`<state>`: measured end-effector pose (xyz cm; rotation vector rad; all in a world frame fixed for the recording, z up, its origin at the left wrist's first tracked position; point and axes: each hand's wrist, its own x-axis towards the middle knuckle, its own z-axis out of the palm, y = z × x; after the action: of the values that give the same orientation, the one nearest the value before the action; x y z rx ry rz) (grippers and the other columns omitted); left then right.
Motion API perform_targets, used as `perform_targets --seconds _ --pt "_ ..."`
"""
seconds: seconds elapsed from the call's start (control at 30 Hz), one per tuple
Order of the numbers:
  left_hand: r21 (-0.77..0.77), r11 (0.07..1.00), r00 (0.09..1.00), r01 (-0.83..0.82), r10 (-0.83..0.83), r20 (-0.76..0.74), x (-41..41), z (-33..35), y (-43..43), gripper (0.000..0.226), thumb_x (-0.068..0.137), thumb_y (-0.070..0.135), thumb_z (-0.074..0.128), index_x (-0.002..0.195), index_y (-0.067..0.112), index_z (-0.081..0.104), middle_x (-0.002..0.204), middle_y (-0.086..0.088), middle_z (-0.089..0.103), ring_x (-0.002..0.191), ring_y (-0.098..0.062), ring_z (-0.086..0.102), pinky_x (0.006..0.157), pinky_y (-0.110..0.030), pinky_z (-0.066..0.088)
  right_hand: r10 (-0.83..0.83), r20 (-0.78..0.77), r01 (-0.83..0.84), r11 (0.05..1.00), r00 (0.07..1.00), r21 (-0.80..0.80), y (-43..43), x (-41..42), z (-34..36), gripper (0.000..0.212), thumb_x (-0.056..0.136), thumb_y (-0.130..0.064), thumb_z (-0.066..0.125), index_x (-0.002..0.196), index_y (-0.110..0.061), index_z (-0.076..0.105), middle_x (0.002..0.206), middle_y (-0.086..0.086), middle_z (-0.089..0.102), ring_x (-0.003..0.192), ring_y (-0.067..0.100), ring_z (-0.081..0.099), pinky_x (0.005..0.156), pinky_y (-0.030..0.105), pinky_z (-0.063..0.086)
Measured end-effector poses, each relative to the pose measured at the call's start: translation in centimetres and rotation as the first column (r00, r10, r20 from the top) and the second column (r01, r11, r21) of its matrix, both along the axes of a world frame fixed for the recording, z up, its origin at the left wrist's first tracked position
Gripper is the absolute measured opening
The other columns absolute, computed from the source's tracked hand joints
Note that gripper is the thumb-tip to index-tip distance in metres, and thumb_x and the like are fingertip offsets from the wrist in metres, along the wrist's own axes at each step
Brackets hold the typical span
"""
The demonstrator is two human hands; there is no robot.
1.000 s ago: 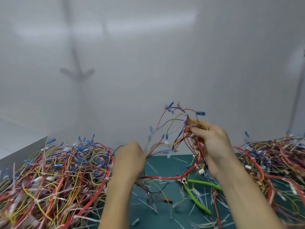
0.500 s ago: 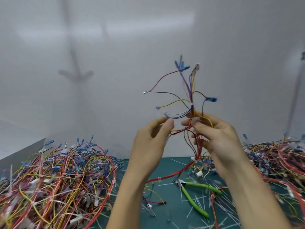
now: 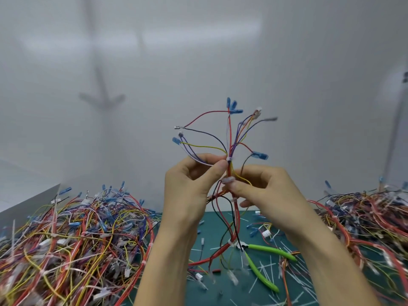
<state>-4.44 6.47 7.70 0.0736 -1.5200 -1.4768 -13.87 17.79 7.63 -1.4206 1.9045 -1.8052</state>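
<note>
Fingers (image 3: 217, 171) on harness (image 3: 229, 138) btwn wire piles (image 3: 77, 235)

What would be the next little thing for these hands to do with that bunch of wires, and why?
Probably the right hand lets go and reaches for the green cutters: the left hand pinches the wire bundle at a white tie, and clipped tie ends litter the mat.

Multicoloured wire harness (image 3: 229, 151), upright, blue-tipped ends fanned, tail trailing to mat
</note>
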Motion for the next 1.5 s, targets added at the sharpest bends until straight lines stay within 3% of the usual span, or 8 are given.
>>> perform_targets --seconds 0.13,0.33,0.5,0.73,0.93,1.07,1.2,1.5 --pt "0.000 1.000 1.000 -0.017 0.017 -0.018 -0.1 -0.1 0.0 0.005 0.080 0.007 0.075 0.084 0.009 0.073 0.080 -0.004 0.077 0.077 -0.012 0.073 0.067 -0.012 0.051 0.033 0.104 -0.024 0.996 0.994 -0.084 0.3 -0.1 0.4 0.027 0.091 -0.005 0.063 0.107 -0.026 0.068 0.097 -0.007 0.077 0.090 0.011 0.072 0.071 0.026 0.061" --pt "-0.004 0.999 0.998 0.037 -0.037 -0.060 0.1 0.2 0.6 0.016 0.068 0.010 0.080 0.081 0.006 0.071 0.080 -0.006 0.076 0.077 -0.015 0.074 0.070 -0.015 0.053 0.011 0.130 0.024 0.965 0.991 -0.260 0.7 0.5 1.0 0.030 0.071 -0.038 0.075 0.096 -0.021 0.073 0.084 -0.002 0.078 0.077 0.016 0.076 0.072 0.030 0.062" --pt "0.019 0.996 0.995 0.093 -0.094 0.044 0.4 0.5 0.8 0.015 0.077 0.025 0.074 0.090 0.016 0.072 0.086 0.001 0.076 0.077 -0.011 0.071 0.075 -0.022 0.056 -0.044 0.166 0.105 0.920 0.985 -0.378 0.5 0.4 1.0 0.006 0.082 -0.015 0.075 0.085 -0.020 0.075 0.077 0.000 0.077 0.071 0.015 0.075 0.062 0.022 0.059" --pt "0.280 0.952 0.990 0.127 -0.138 0.016 1.1 0.8 0.1 0.011 0.095 0.021 0.060 0.092 0.016 0.069 0.094 0.000 0.077 0.072 -0.010 0.070 0.068 -0.021 0.058 -0.083 0.230 0.171 0.903 0.970 -0.394 0.9 -0.4 1.2 0.009 0.088 -0.010 0.070 0.092 -0.018 0.071 0.077 -0.003 0.077 0.067 0.013 0.074 0.060 0.020 0.058" --pt "-0.097 0.988 0.957 0.122 -0.091 0.277 1.6 0.4 -0.8 0.030 0.080 0.039 0.067 0.103 0.020 0.073 0.102 0.006 0.076 0.097 -0.009 0.071 0.081 -0.022 0.055 -0.055 0.271 0.171 0.887 0.961 -0.428 0.9 -0.5 1.2 0.008 0.091 -0.012 0.066 0.092 -0.020 0.070 0.074 -0.005 0.076 0.064 0.010 0.071 0.057 0.019 0.055" --pt "-0.272 0.926 0.864 0.262 -0.099 0.494 1.8 0.1 -0.6 0.028 0.074 0.041 0.072 0.095 0.023 0.078 0.088 0.003 0.076 0.081 -0.004 0.066 0.069 -0.011 0.048 -0.051 0.276 0.174 0.880 0.960 -0.442 1.4 -0.8 1.4 0.007 0.091 -0.013 0.065 0.095 -0.016 0.070 0.073 -0.005 0.075 0.060 0.009 0.069 0.056 0.019 0.055" --pt "-0.250 0.946 0.914 0.208 -0.097 0.395 1.7 0.4 -0.2 0.016 0.077 0.031 0.072 0.081 0.017 0.078 0.067 0.003 0.069 0.062 -0.003 0.061 0.060 -0.011 0.046 -0.062 0.285 0.190 0.875 0.956 -0.446 1.5 -1.0 1.3 0.008 0.091 -0.015 0.065 0.098 -0.016 0.069 0.071 -0.006 0.073 0.058 0.008 0.067 0.052 0.019 0.054" --pt "-0.194 0.970 0.960 0.145 -0.090 0.264 2.0 1.1 0.6 0.023 0.072 0.029 0.070 0.082 0.011 0.078 0.073 -0.004 0.074 0.060 -0.005 0.062 0.062 -0.017 0.054 -0.054 0.316 0.199 0.872 0.947 -0.447 1.6 -1.2 1.3 0.008 0.091 -0.015 0.066 0.097 -0.017 0.069 0.073 -0.006 0.074 0.058 0.010 0.067 0.050 0.020 0.052"
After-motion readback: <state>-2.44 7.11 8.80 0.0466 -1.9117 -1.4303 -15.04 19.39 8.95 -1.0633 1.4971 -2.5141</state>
